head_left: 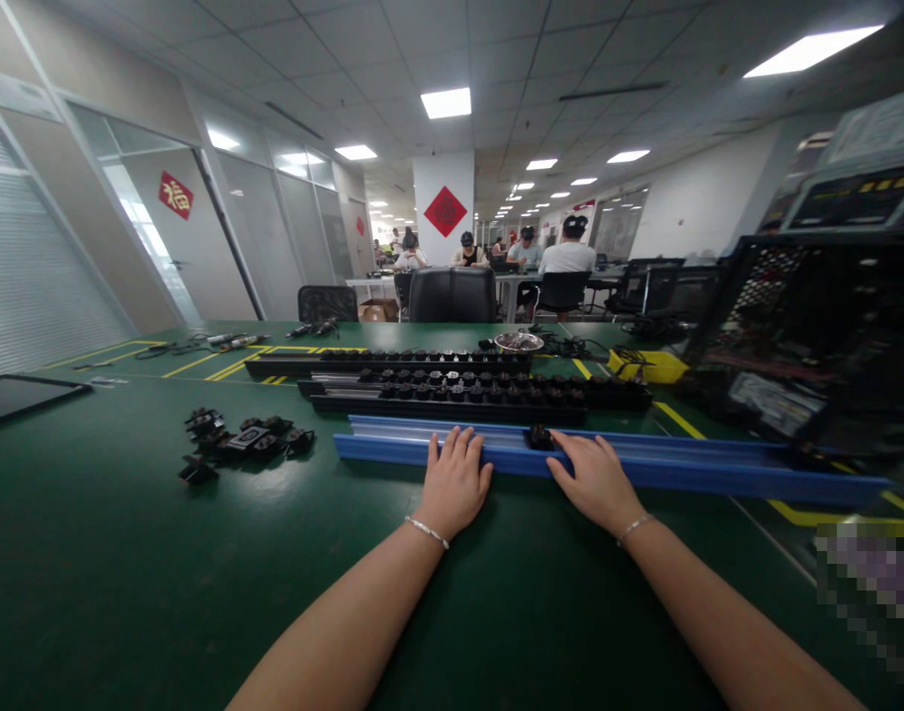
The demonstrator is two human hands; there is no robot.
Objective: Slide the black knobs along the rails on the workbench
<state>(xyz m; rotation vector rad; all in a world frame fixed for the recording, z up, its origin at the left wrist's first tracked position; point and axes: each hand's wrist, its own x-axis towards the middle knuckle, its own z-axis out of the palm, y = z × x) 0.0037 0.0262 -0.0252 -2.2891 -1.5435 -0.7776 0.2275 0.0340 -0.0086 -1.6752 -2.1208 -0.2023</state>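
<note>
A long blue channel rail [718, 472] lies across the green table before me. Inside it, near the middle, sits a small black block-like part [539, 436]. My left hand [455, 484] rests over the rail's near wall, left of the part, its fingers stretched out and lying inside the channel. My right hand [596, 479] is just right of the part. Its index fingertip touches the part's right side, while the thumb lies apart against the rail's outer wall; the other fingers are partly hidden.
Behind the blue rail run several black rails [452, 395] filled with small parts. Loose black parts [251, 439] are heaped on the left. Farther back are a metal dish [518, 342], a yellow tray [648, 366] and cables. A black rack [784, 326] stands right. People sit at distant tables.
</note>
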